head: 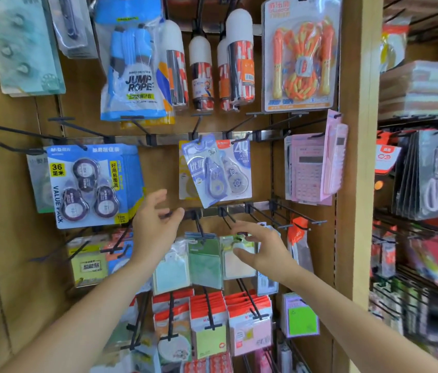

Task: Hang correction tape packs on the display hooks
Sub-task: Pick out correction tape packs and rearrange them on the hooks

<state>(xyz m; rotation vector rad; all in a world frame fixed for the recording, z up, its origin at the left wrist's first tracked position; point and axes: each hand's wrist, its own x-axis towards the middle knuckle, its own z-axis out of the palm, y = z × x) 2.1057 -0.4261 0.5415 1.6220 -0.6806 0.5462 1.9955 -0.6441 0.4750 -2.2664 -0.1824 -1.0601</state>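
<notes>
Though clear of both hands, correction tape pack askew just above them

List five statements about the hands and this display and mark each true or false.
1. Neither the left hand nor the right hand holds a pack. True.
2. The front tape pack on the middle hook hangs tilted. True.
3. The value pack shows five tapes. False: it shows three.
4. The calculators hang left of the tape pack. False: they hang to its right.
5. The orange jump rope hangs above the calculators. True.
</notes>
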